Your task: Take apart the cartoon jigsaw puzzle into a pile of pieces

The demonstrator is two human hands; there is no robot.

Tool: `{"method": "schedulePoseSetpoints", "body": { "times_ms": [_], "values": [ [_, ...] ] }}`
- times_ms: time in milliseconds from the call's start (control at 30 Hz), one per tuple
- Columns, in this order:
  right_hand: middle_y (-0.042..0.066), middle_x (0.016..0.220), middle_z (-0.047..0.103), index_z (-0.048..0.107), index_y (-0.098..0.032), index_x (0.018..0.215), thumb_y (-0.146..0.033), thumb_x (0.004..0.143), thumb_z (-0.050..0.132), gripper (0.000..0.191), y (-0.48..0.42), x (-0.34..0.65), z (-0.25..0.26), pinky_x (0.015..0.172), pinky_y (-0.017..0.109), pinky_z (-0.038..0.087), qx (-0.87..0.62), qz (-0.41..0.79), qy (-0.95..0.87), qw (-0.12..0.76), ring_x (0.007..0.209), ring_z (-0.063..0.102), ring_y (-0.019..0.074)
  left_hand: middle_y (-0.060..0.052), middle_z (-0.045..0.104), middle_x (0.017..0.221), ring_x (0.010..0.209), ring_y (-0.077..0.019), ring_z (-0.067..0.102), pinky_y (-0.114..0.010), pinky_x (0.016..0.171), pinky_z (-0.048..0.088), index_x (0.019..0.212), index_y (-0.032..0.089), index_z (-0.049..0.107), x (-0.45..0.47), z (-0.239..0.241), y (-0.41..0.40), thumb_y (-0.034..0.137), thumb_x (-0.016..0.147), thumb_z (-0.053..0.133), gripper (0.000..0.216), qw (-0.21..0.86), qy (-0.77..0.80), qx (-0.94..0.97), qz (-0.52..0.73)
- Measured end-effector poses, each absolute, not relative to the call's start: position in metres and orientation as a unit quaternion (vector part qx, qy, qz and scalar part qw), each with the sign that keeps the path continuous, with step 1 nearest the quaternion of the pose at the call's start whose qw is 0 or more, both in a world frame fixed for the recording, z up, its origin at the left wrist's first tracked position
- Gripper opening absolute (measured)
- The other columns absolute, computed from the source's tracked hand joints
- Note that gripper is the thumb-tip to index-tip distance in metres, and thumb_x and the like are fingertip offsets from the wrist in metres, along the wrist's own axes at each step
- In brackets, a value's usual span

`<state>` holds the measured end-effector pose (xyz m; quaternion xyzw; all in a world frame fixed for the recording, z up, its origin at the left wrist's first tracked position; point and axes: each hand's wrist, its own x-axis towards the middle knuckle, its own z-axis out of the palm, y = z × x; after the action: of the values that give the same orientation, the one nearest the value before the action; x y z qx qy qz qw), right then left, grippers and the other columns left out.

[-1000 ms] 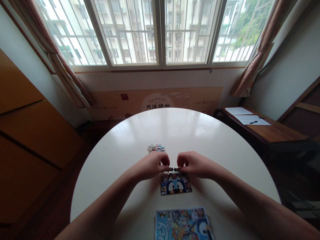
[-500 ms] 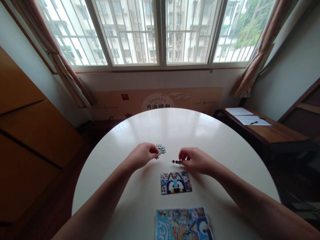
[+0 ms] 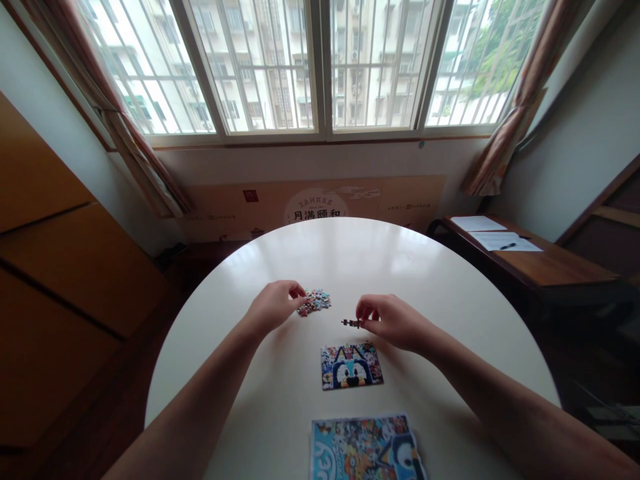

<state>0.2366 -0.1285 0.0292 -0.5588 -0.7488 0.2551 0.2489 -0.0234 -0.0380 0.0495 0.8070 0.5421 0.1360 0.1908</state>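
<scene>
From the head camera, two bare arms reach out over a round white table (image 3: 410,267). The left hand (image 3: 273,308) is at the small pile of loose puzzle pieces (image 3: 315,301), and its fingertips (image 3: 296,291) are curled in together right at the edge of the pile. It looks like they touch the pieces there, but the picture is too small to tell if a piece is pinched between them. The right hand (image 3: 387,320) is a little way off to the right. Its thumb and fingers are pressed together on a short dark strip of joined puzzle pieces (image 3: 351,323), which sticks out to the left of the fingertips and sits just above the table. The two hands are apart, with bare table between them. Nearer to the person, below the strip, lies the part of the puzzle that is done (image 3: 351,365), flat on the table, with a blue cartoon dog face on it. Nearer still, at the bottom edge of the view, lies a bigger colourful picture sheet (image 3: 365,448) with the same kind of cartoon art. Behind the table is a big window with bars (image 3: 320,63), with curtains at both sides. To the right stands a brown wooden desk (image 3: 550,267) with white papers (image 3: 493,235) and a pen on it.
</scene>
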Motion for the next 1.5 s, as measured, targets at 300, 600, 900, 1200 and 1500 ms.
{"method": "schedulePoseSetpoints", "body": {
  "times_ms": [300,600,900,1200,1500],
  "values": [
    [0.001,0.083,0.073,0.069,-0.022,0.085,-0.017,0.081,0.064,0.008,-0.128,0.236,0.029,0.067,0.027,0.045,-0.549,0.25,-0.748,0.275,0.075,0.064,0.0159,-0.006,0.069,0.094,0.078,-0.0179,0.062,-0.031,0.075,0.048,0.09,0.021,0.076,0.004,0.049,-0.065,0.029,0.087,0.061,0.018,0.192,0.418,0.869,0.182],
    [0.0,0.081,0.073,0.069,-0.022,0.085,-0.017,0.082,0.064,0.008,-0.129,0.233,0.026,0.067,0.026,0.046,-0.528,0.251,-0.752,0.304,0.073,0.065,0.0149,-0.005,0.069,0.089,0.084,-0.0214,0.063,-0.034,0.079,0.047,0.085,0.022,0.077,0.019,0.045,-0.079,0.027,0.086,0.062,0.015,0.212,0.39,0.881,0.162],
    [0.0,0.08,0.073,0.068,-0.021,0.084,-0.014,0.08,0.063,0.01,-0.13,0.231,0.03,0.065,0.026,0.047,-0.507,0.262,-0.758,0.317,0.071,0.065,0.0145,-0.005,0.07,0.085,0.083,-0.0215,0.062,-0.034,0.077,0.046,0.081,0.021,0.075,0.019,0.049,-0.08,0.03,0.085,0.06,0.018,0.25,0.408,0.865,0.149],
    [0.001,0.081,0.073,0.069,-0.021,0.084,-0.013,0.08,0.063,0.01,-0.13,0.231,0.029,0.066,0.026,0.048,-0.502,0.262,-0.757,0.327,0.071,0.065,0.0148,-0.005,0.072,0.086,0.082,-0.0219,0.062,-0.032,0.072,0.046,0.08,0.02,0.076,0.019,0.052,-0.079,0.035,0.083,0.06,0.022,0.266,0.429,0.852,0.136],
    [-0.001,0.08,0.073,0.068,-0.022,0.086,-0.011,0.081,0.063,0.013,-0.132,0.231,0.029,0.067,0.026,0.049,-0.477,0.228,-0.778,0.338,0.072,0.067,0.014,-0.005,0.074,0.082,0.076,-0.0208,0.065,-0.03,0.066,0.045,0.079,0.019,0.075,0.018,0.052,-0.076,0.035,0.081,0.06,0.022,0.294,0.455,0.828,0.141]
  ]
}}
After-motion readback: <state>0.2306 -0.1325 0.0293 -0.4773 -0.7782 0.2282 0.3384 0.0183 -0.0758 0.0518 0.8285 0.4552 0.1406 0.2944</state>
